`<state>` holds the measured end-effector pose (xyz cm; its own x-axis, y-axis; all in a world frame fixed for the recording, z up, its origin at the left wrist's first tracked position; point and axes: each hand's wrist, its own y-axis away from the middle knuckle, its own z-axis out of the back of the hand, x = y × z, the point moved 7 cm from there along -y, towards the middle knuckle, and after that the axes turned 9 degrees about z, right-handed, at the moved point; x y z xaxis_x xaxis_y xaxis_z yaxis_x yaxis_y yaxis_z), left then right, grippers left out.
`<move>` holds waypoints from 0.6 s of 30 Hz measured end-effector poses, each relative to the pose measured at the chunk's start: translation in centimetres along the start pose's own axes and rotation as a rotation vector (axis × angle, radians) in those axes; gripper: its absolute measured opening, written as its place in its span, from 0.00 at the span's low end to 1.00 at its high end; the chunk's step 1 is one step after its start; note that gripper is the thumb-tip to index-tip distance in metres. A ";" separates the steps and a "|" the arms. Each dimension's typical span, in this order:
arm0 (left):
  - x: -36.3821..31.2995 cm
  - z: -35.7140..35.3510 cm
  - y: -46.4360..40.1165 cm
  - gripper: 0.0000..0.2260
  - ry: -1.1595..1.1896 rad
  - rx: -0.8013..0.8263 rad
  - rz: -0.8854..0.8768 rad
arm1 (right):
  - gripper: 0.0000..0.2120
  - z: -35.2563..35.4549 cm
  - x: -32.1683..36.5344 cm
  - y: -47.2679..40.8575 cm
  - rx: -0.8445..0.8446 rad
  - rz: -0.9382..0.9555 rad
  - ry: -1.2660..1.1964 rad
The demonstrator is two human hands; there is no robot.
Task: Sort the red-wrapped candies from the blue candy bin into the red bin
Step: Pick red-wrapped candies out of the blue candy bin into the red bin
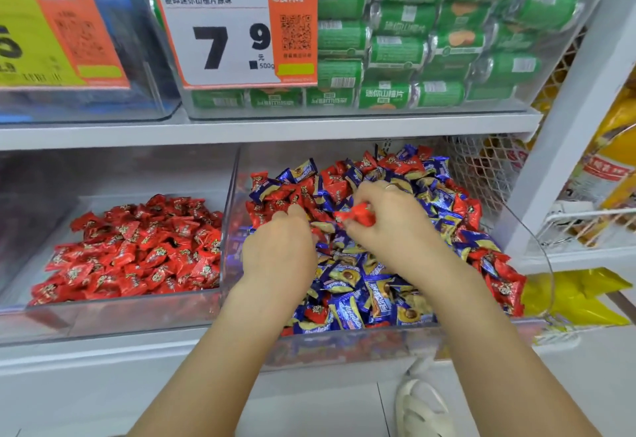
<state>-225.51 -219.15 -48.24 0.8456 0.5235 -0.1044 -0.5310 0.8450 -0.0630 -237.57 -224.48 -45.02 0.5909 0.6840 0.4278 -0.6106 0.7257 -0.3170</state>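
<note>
Two clear plastic bins stand side by side on the lower shelf. The red bin (113, 312) on the left holds only red-wrapped candies (137, 251). The blue candy bin (230, 195) on the right holds blue-wrapped candies (347, 285) mixed with red ones (506, 288). Both my hands are inside the blue bin. My right hand (389, 226) pinches a red-wrapped candy (356, 216) just above the pile. My left hand (278, 247) lies on the pile with its fingers curled down among red candies at the bin's left side; what it holds is hidden.
A shelf board (275, 127) runs just above the bins, carrying a clear box of green packets (413, 41) and a price sign (223, 34). A white upright post (564, 134) and wire baskets (585, 226) stand at the right. A white shoe (423, 405) shows on the floor below.
</note>
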 end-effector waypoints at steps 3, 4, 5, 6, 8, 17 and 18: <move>-0.5 -1.5 -0.4 0.20 0.010 0.093 0.010 | 0.10 2.8 -1.9 0.7 -0.160 -0.120 -0.084; -0.6 -1.8 -0.4 0.21 -0.001 0.124 0.001 | 0.09 3.2 -2.6 0.8 -0.172 -0.150 -0.086; -0.7 -2.1 -0.4 0.21 -0.015 0.144 -0.019 | 0.07 3.3 -3.2 0.9 -0.159 -0.176 -0.091; -0.8 -2.2 -0.3 0.21 -0.022 0.158 -0.045 | 0.06 3.2 -3.6 1.0 -0.136 -0.192 -0.103; -1.0 -2.2 -0.3 0.17 -0.001 0.172 -0.087 | 0.06 2.9 -4.1 1.0 -0.096 -0.203 -0.115; -0.4 -1.4 -0.2 0.20 0.122 0.117 -0.026 | 0.05 5.8 -6.8 1.9 -0.234 -0.358 -0.033; -0.4 -1.2 -0.2 0.19 0.136 0.108 -0.026 | 0.05 6.1 -7.4 2.3 -0.225 -0.391 -0.011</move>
<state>-225.80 -219.61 -49.40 0.8396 0.4881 -0.2384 -0.4939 0.8686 0.0390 -246.55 -228.38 -43.77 0.7482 0.3549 0.5606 -0.2115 0.9284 -0.3054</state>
